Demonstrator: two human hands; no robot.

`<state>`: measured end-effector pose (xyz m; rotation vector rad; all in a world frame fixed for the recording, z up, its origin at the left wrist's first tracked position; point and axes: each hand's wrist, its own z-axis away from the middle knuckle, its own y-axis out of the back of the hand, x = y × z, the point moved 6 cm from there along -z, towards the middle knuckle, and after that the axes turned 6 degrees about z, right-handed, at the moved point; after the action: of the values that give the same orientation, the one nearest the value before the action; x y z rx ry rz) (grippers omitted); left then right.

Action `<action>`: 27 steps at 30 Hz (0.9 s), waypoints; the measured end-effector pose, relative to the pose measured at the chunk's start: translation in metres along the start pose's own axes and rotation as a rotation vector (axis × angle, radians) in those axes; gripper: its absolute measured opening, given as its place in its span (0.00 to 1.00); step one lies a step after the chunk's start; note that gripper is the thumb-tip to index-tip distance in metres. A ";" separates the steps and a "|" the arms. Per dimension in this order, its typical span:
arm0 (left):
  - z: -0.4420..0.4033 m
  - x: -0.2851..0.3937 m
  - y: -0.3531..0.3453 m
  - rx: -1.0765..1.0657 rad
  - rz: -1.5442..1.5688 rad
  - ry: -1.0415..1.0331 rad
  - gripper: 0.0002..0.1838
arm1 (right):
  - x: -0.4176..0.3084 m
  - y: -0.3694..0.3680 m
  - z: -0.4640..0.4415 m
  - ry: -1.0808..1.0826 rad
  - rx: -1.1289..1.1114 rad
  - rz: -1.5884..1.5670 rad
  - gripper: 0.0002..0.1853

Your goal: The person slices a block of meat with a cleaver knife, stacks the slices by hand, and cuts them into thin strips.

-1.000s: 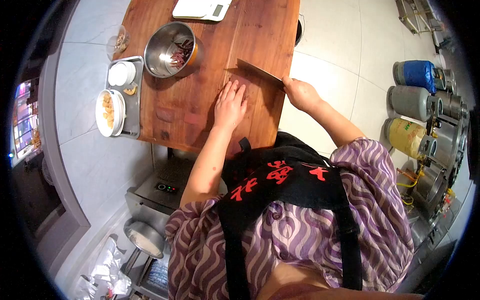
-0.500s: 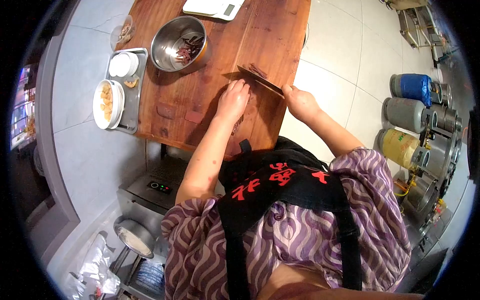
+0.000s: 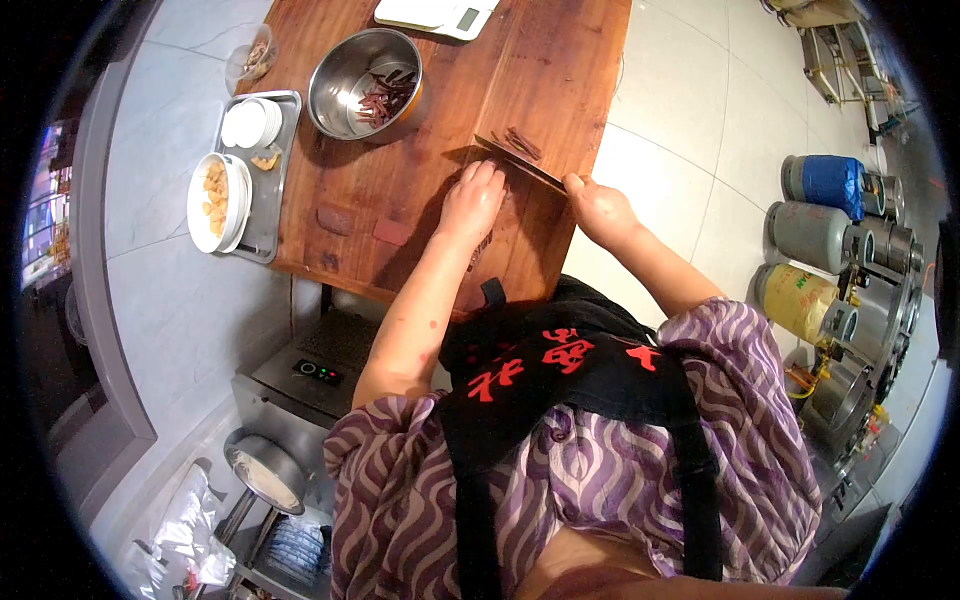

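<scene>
My right hand (image 3: pixel 600 207) is closed round the handle of a knife (image 3: pixel 522 161), whose wide blade lies across the wooden table (image 3: pixel 450 120). Close against the near side of the blade, my left hand (image 3: pixel 473 203) presses down with its fingers bent together. Whatever lies under those fingers is hidden. Thin dark red strips (image 3: pixel 519 143) rest just beyond the blade. A flat reddish slab (image 3: pixel 392 232) and a darker brown slab (image 3: pixel 333 219) lie left of my left forearm. More strips (image 3: pixel 386 97) sit inside a steel bowl (image 3: pixel 318 90).
A white scale (image 3: pixel 440 14) stands at the far edge. On the left, a metal tray (image 3: pixel 262 222) carries white dishes (image 3: pixel 250 124) and a bowl (image 3: pixel 197 212) with yellowish pieces, near a clear tub (image 3: pixel 240 65). Gas cylinders (image 3: pixel 808 236) stand off to the right.
The view has shifted slightly, so the table's contents appear a little further right. Both hands stay by the knife, and the strips beyond the blade look a little more spread.
</scene>
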<state>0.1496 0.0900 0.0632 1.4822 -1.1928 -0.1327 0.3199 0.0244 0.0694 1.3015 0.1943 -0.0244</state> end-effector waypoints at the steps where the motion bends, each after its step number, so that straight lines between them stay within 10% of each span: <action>1: 0.001 -0.005 -0.005 -0.094 -0.017 0.051 0.08 | -0.003 0.005 0.000 0.015 -0.015 0.023 0.08; 27: 0.010 -0.006 -0.009 -0.198 -0.031 0.122 0.06 | -0.021 0.019 0.005 0.086 -0.047 0.035 0.09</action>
<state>0.1452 0.0861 0.0494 1.3164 -1.0280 -0.1741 0.3022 0.0233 0.0924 1.2599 0.2437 0.0655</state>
